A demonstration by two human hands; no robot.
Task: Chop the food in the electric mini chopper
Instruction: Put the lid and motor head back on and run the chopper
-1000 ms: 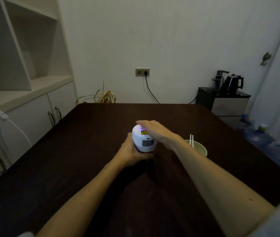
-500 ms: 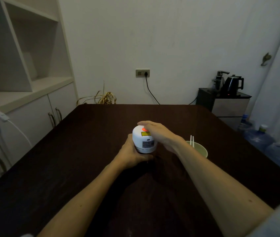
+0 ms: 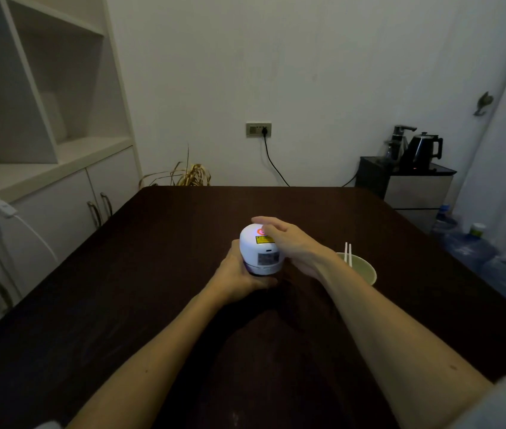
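Observation:
A small white electric mini chopper [image 3: 260, 253] stands upright on the dark brown table [image 3: 158, 274], near its middle. A red-orange light glows on its top, beside a yellow label. My left hand [image 3: 239, 277] grips the chopper's lower part, fingers curled round it. My right hand [image 3: 285, 239] lies over the top from the right, its fingers resting flat on the lid at the lit button. The food inside is hidden.
A pale green bowl [image 3: 364, 270] with two white chopsticks [image 3: 348, 252] stands just right of my right wrist. White cabinets [image 3: 59, 205] line the left. A black kettle [image 3: 423, 148] sits on a dark stand at the back right, and water bottles [image 3: 474, 246] stand on the floor.
The light on the chopper's top went from purple to red-orange. My right hand's fingers shifted slightly on the lid. My left hand kept its hold.

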